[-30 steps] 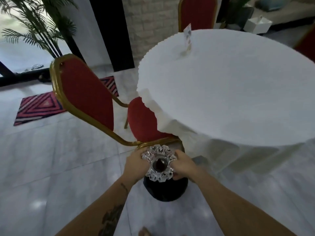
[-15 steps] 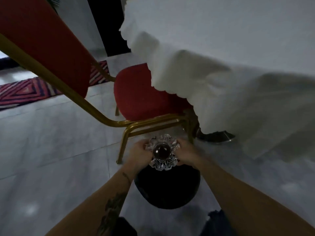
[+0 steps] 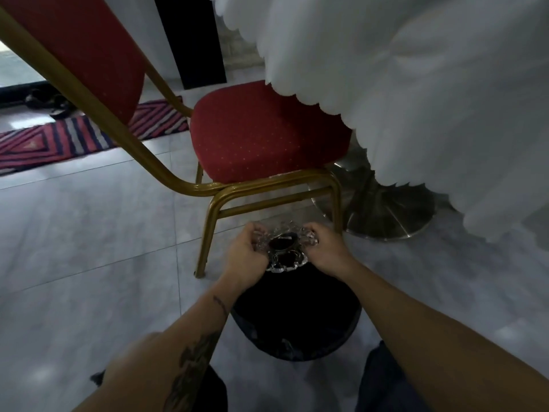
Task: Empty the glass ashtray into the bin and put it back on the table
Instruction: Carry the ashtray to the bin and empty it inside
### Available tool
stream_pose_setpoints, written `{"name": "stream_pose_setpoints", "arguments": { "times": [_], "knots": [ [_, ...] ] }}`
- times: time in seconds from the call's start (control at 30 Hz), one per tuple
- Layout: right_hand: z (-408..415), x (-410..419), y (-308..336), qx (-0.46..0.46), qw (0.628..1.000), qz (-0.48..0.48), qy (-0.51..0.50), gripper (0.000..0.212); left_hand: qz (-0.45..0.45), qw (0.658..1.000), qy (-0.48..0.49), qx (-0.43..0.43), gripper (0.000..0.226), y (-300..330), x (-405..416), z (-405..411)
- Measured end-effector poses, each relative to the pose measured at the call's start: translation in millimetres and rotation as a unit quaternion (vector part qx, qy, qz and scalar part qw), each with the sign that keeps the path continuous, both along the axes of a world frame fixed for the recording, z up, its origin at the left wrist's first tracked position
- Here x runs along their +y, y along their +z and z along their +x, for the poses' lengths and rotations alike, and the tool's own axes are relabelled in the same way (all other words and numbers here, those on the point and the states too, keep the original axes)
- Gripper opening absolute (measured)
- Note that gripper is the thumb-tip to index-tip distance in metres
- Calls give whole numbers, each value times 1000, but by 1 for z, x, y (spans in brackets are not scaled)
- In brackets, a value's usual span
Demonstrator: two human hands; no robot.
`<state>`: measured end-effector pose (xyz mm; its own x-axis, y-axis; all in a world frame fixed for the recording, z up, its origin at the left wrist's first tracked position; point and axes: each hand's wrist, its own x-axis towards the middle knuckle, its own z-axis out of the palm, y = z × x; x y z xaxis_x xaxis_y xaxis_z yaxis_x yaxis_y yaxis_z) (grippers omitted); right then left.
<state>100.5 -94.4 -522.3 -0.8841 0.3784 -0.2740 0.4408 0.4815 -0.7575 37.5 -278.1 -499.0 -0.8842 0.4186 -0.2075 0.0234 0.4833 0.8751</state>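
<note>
Above the bin, both hands, left and right, pinched the ashtray's opposite rims, each grip closed on glass, seemingly steadying it for tipping.

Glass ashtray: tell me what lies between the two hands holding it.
Only the glass ashtray lies between them in the head view. The left hand grips its left rim, the right hand its right rim, over the black bin.

We see both hands, left hand and right hand, gripping the glass ashtray above the black bin.
</note>
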Motion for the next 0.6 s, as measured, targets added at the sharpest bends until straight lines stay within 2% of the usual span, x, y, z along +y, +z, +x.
{"name": "stream_pose_setpoints", "arguments": {
  "times": [0.13, 0.23, 0.37, 0.6],
  "knots": [
    [10, 1, 9, 47, 997, 44, 35, 34, -21, 995, -45, 84, 43, 2, -1, 3],
    [20, 1, 14, 61, 995, 59, 56, 40, -52, 979, -100, 170, 44, 2, -3, 10],
    [32, -1, 8, 94, 982, 135, 98, 41, -118, 907, -207, 347, 31, -8, -11, 16],
    [45, -4, 1, 150, 948, 234, 154, 41, -174, 843, -256, 440, 50, -23, -19, 22]
  ]
}}
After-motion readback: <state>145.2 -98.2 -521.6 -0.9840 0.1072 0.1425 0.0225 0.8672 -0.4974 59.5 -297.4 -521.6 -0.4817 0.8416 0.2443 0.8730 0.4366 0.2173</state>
